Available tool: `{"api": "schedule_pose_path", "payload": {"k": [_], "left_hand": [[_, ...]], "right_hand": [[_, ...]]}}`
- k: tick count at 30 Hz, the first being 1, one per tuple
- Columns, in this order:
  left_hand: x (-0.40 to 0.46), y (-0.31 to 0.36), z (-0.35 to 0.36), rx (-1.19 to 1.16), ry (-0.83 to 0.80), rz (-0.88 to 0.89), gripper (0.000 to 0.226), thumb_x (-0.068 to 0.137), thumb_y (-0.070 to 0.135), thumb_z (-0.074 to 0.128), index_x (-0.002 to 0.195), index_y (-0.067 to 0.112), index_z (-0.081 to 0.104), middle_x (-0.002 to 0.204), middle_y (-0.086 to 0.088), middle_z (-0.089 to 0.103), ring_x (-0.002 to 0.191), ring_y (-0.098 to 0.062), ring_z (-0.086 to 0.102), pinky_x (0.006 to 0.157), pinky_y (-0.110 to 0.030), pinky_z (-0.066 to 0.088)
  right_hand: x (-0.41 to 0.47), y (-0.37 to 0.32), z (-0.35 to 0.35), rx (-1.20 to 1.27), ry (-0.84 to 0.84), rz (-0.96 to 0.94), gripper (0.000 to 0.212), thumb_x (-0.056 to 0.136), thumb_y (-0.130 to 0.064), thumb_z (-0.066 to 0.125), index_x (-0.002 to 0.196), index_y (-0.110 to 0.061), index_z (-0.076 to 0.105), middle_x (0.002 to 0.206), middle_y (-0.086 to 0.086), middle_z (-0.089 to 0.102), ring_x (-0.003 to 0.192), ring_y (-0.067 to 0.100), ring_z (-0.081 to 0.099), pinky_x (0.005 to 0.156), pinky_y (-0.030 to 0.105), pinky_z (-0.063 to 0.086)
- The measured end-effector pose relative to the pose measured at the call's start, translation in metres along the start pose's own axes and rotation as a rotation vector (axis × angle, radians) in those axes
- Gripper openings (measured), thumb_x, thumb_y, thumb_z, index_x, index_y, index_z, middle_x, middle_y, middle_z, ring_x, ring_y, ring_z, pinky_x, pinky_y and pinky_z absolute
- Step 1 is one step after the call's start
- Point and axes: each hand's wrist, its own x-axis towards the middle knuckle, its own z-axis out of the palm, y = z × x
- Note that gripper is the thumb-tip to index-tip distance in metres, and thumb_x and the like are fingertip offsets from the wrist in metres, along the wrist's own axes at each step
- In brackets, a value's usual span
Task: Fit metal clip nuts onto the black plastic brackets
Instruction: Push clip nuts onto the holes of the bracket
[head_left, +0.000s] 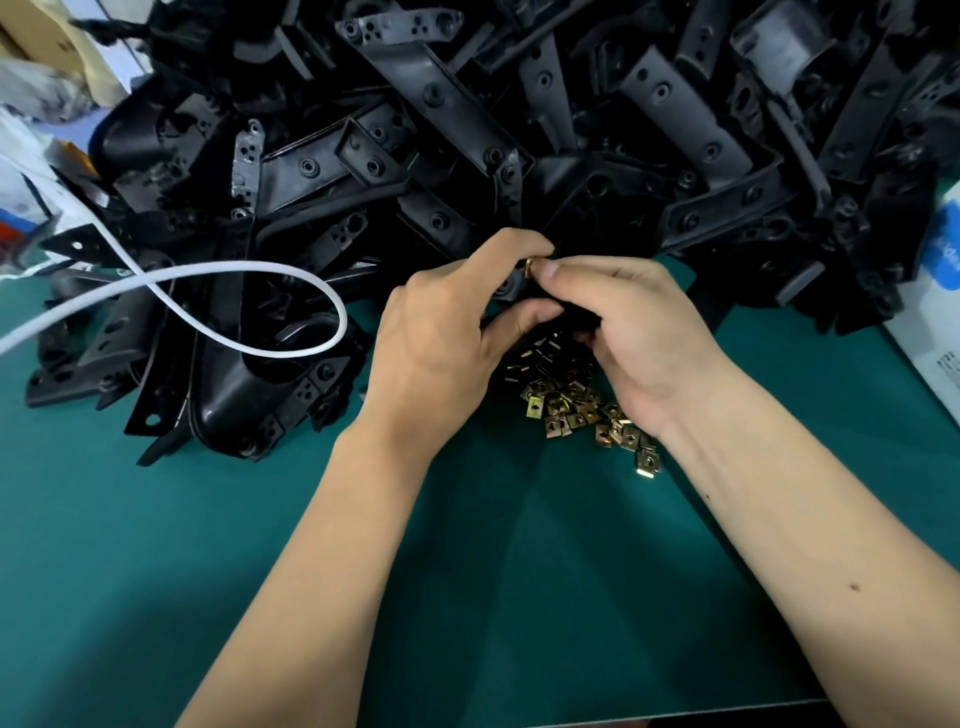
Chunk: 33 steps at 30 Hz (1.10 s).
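Note:
My left hand (441, 338) and my right hand (634, 322) meet at the middle of the green mat, both closed around one black plastic bracket (506, 288) that is mostly hidden by the fingers. A brass-coloured clip nut (529, 266) shows between my left fingertips and my right thumb, at the bracket's edge. Below the hands lies a heap of several loose clip nuts (576, 405). A big pile of black brackets (467, 130) fills the far half of the table.
A white cable (249, 270) loops over the brackets at the left. A white and blue box (935, 312) stands at the right edge. Cardboard and plastic bags lie at the far left. The green mat (208, 545) ends at the table's near edge.

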Motion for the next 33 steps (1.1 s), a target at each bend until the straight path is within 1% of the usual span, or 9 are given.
{"api": "schedule_pose_path", "payload": {"k": [2, 5, 8, 12, 16, 19, 22, 27, 33], "left_hand": [[0.0006, -0.0002, -0.0006, -0.022, -0.008, -0.009, 0.03, 0.098, 0.043, 0.069, 0.12, 0.022, 0.066, 0.076, 0.006, 0.062, 0.062, -0.015, 0.053, 0.057, -0.039, 0.05], [0.0018, -0.0019, -0.0007, -0.096, -0.044, -0.029, 0.028, 0.097, 0.041, 0.071, 0.115, 0.02, 0.067, 0.083, 0.003, 0.067, 0.068, -0.019, 0.061, 0.062, -0.042, 0.052], [0.0023, -0.003, -0.0004, -0.138, -0.062, -0.035, 0.028, 0.095, 0.043, 0.072, 0.115, 0.024, 0.066, 0.082, 0.003, 0.069, 0.068, -0.025, 0.063, 0.063, -0.044, 0.052], [0.0024, -0.0043, -0.0011, -0.156, -0.085, -0.031, 0.031, 0.094, 0.047, 0.073, 0.118, 0.029, 0.065, 0.083, 0.003, 0.07, 0.069, -0.026, 0.064, 0.064, -0.043, 0.054], [0.0019, -0.0041, -0.0012, -0.126, -0.083, -0.019, 0.029, 0.095, 0.046, 0.073, 0.117, 0.029, 0.061, 0.073, 0.005, 0.06, 0.057, -0.021, 0.052, 0.054, -0.026, 0.04], [0.001, -0.0026, -0.0011, -0.097, -0.083, -0.024, 0.031, 0.097, 0.046, 0.071, 0.117, 0.027, 0.057, 0.069, 0.005, 0.054, 0.056, -0.017, 0.047, 0.054, -0.019, 0.033], [0.0006, -0.002, -0.001, -0.104, -0.09, -0.041, 0.029, 0.098, 0.043, 0.071, 0.115, 0.024, 0.056, 0.068, 0.01, 0.054, 0.056, -0.013, 0.049, 0.053, -0.014, 0.031], [-0.0009, -0.0001, 0.0, -0.084, -0.067, -0.05, 0.024, 0.098, 0.042, 0.069, 0.108, 0.025, 0.055, 0.061, 0.022, 0.048, 0.049, -0.006, 0.043, 0.046, -0.011, 0.026], [0.0003, 0.0011, 0.0005, -0.111, -0.063, -0.054, 0.023, 0.099, 0.038, 0.069, 0.104, 0.02, 0.056, 0.058, 0.013, 0.046, 0.047, -0.007, 0.04, 0.045, -0.01, 0.025]], "right_hand": [[0.0002, 0.0005, 0.0008, -0.048, -0.015, -0.006, 0.023, 0.093, -0.025, 0.071, 0.08, -0.007, 0.078, 0.088, 0.009, 0.079, 0.105, 0.018, 0.072, 0.115, 0.049, 0.04], [0.001, -0.0013, -0.0005, -0.07, -0.044, 0.015, 0.02, 0.089, -0.027, 0.073, 0.078, -0.012, 0.079, 0.086, 0.006, 0.078, 0.105, 0.018, 0.071, 0.111, 0.046, 0.041], [0.002, -0.0037, -0.005, -0.062, -0.029, 0.045, 0.012, 0.083, -0.029, 0.077, 0.085, -0.018, 0.082, 0.096, 0.004, 0.08, 0.119, 0.027, 0.066, 0.115, 0.058, 0.038], [0.0016, -0.006, -0.0055, -0.042, -0.022, 0.06, 0.004, 0.086, -0.021, 0.078, 0.084, -0.022, 0.082, 0.097, 0.002, 0.079, 0.118, 0.03, 0.066, 0.117, 0.065, 0.035], [0.0021, -0.0056, -0.0035, -0.047, -0.016, 0.059, 0.004, 0.077, -0.029, 0.08, 0.08, -0.026, 0.082, 0.092, -0.003, 0.078, 0.111, 0.023, 0.065, 0.11, 0.055, 0.04], [0.0025, -0.0037, -0.0038, -0.057, -0.001, 0.034, 0.005, 0.084, -0.022, 0.079, 0.082, -0.025, 0.083, 0.089, -0.002, 0.079, 0.104, 0.016, 0.07, 0.107, 0.042, 0.043], [0.002, -0.0041, -0.0039, -0.088, 0.009, 0.003, 0.004, 0.086, -0.02, 0.08, 0.083, -0.022, 0.083, 0.088, 0.002, 0.079, 0.104, 0.016, 0.072, 0.113, 0.043, 0.044], [0.0024, -0.0068, -0.0049, -0.105, -0.036, 0.013, 0.015, 0.089, -0.015, 0.076, 0.076, -0.02, 0.079, 0.08, -0.002, 0.075, 0.096, 0.011, 0.07, 0.107, 0.039, 0.045], [0.002, -0.0092, -0.0082, -0.15, -0.098, 0.043, 0.014, 0.093, -0.019, 0.072, 0.082, -0.017, 0.079, 0.084, 0.004, 0.077, 0.099, 0.018, 0.072, 0.111, 0.046, 0.047]]}}
